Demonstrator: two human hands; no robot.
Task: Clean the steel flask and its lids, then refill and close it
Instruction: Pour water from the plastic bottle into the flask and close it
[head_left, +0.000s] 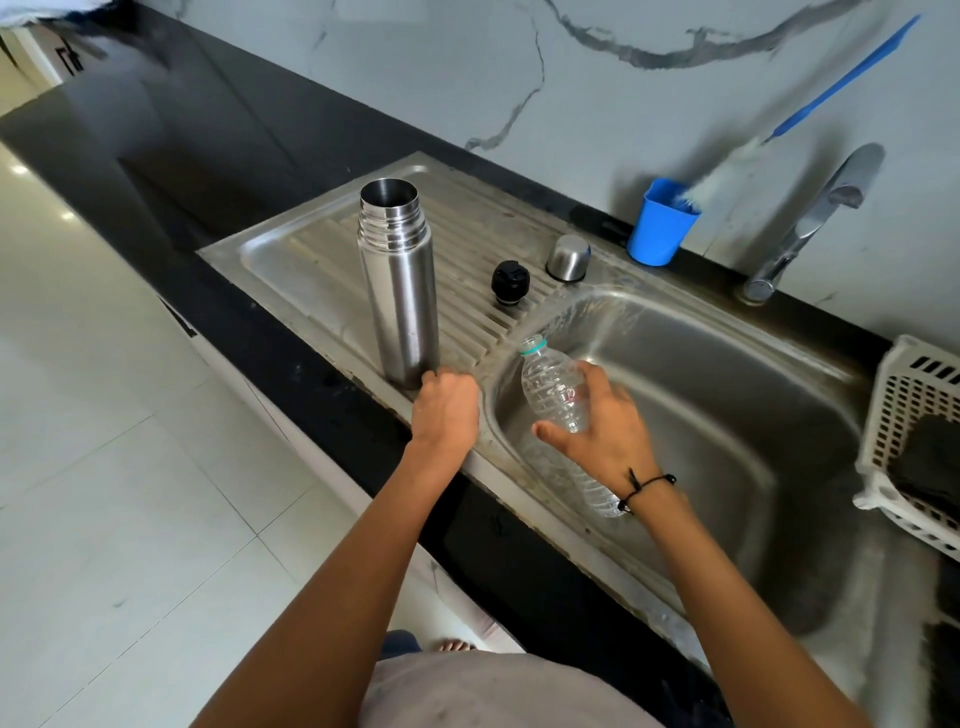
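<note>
The right hand is nearest, a black cord bracelet on its wrist. Its fingers and thumb wrap a clear plastic water bottle, which is tilted over the sink basin; the uncapped mouth, ringed in teal, points up and away beyond the fingertips, and the bottle's base runs back under the wrist. Just left of it, the left hand is curled into a loose fist on the edge of the steel drainboard, fingers together, its knuckles touching the foot of the steel flask. The flask stands upright on the drainboard, open at the top with its threads bare. Beyond the right fingertips a black inner stopper lies on the ribs, and past that the steel cup lid sits mouth down. Farther still, by the marble wall, a blue cup holds a bottle brush, near the tap. A white basket sits at the far right.
</note>
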